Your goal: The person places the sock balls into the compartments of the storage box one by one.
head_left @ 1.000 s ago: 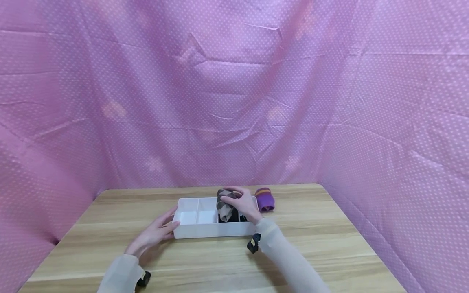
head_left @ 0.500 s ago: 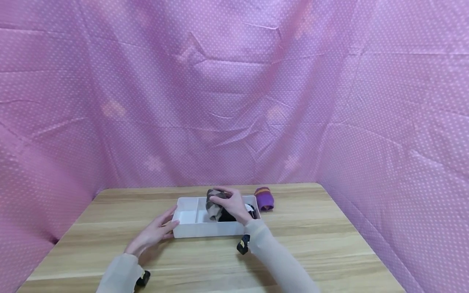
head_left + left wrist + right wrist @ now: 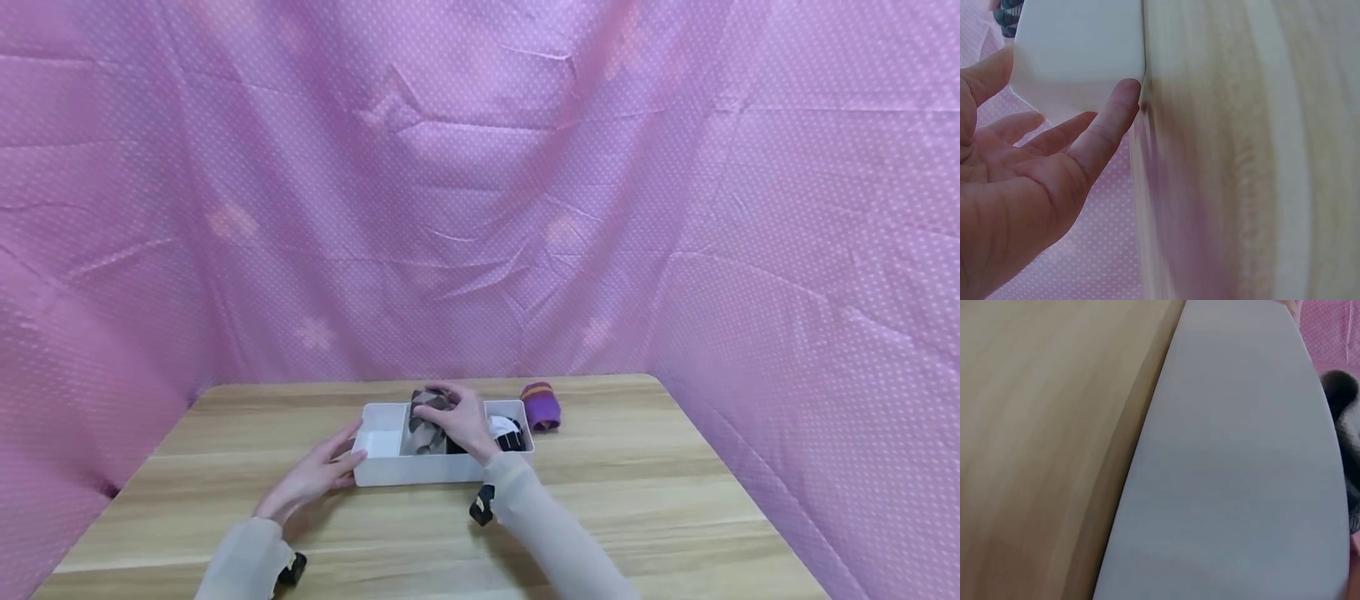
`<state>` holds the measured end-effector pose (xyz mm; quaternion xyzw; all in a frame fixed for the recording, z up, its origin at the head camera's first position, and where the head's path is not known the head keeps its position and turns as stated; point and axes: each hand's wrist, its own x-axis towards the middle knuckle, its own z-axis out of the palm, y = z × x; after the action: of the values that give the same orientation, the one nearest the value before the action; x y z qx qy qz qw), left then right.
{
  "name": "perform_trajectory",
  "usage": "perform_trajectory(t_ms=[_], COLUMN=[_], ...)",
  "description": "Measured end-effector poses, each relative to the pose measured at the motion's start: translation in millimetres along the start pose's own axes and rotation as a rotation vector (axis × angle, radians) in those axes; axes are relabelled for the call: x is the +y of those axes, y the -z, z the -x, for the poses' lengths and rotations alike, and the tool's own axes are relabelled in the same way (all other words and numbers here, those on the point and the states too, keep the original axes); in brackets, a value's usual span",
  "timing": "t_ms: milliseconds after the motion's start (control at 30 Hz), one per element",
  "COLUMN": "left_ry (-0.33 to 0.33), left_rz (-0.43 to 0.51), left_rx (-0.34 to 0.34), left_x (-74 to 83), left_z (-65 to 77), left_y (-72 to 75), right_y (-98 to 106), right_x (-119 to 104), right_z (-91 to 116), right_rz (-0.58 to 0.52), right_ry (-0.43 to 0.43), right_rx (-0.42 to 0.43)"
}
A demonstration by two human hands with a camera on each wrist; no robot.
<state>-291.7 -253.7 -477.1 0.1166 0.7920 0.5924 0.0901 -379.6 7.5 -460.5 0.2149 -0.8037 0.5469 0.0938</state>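
Observation:
A white divided box (image 3: 420,472) stands on the table. My right hand (image 3: 463,421) holds a rolled camouflage-patterned sock (image 3: 426,437) in brown and grey, low in the second compartment from the left, between thumb and fingers. Black fabric (image 3: 454,447) shows beside it in the third compartment, partly covered by that hand. A black-and-white rolled sock (image 3: 508,433) lies in the rightmost compartment. My left hand (image 3: 318,477) rests against the box's left end, fingers fairly straight; the left wrist view shows its fingertips touching the white wall (image 3: 1079,44). The right wrist view is mostly box wall (image 3: 1229,456).
A purple rolled sock (image 3: 542,408) with an orange stripe lies on the wooden table (image 3: 637,483), just right of the box. Pink dotted cloth (image 3: 450,208) hangs around the table's back and sides.
My right hand has moved left with the camouflage sock, from over the third compartment down into the second. The black-and-white sock has come into view. My left hand stays put.

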Motion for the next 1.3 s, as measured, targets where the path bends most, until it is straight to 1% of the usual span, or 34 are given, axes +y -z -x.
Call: perform_trajectory(t_ms=[100,200,333,500,700,900,1000,1133,1233,1300], left_ry=[0.008,0.017,0.029,0.033,0.034,0.008,0.001,0.002,0.007,0.006], left_rz=[-0.020,-0.020,-0.011,-0.008,0.002,0.015,0.026,0.018,0.006,0.005], left_rx=[-0.001,0.018,0.029,0.023,0.018,-0.004,-0.008,-0.004,-0.002,-0.008], left_x=[-1.6,-2.7,-4.4,-5.9,-5.7,-4.9,-4.1,-2.4,-1.5,-1.4], left_z=[-0.4,-0.9,-1.9,-2.4,-2.9,-3.1,-3.8,-4.9,-5.5,-5.8], left_y=[-0.2,-0.6,-0.7,-0.9,0.1,1.8,2.4,2.7,2.8,3.2], right_y=[-3.8,-5.9,-7.3,-9.5,-10.9,-11.7,-11.6,-10.7,-9.8,-8.5], right_x=[0.2,0.1,-0.7,0.4,2.2,2.8,3.2,2.6,1.5,0.5], right_z=[0.2,0.2,0.1,0.1,-1.5,-2.5,-2.6,-3.1,-3.4,-3.3], right_rz=[0.083,0.133,0.156,0.200,0.219,0.222,0.219,0.216,0.190,0.147], right_ry=[-0.001,-0.001,-0.006,-0.021,-0.024,-0.052,-0.059,-0.051,-0.067,-0.091], right_rx=[-0.011,-0.034,-0.042,-0.066,-0.103,-0.143,-0.148,-0.147,-0.145,-0.143])
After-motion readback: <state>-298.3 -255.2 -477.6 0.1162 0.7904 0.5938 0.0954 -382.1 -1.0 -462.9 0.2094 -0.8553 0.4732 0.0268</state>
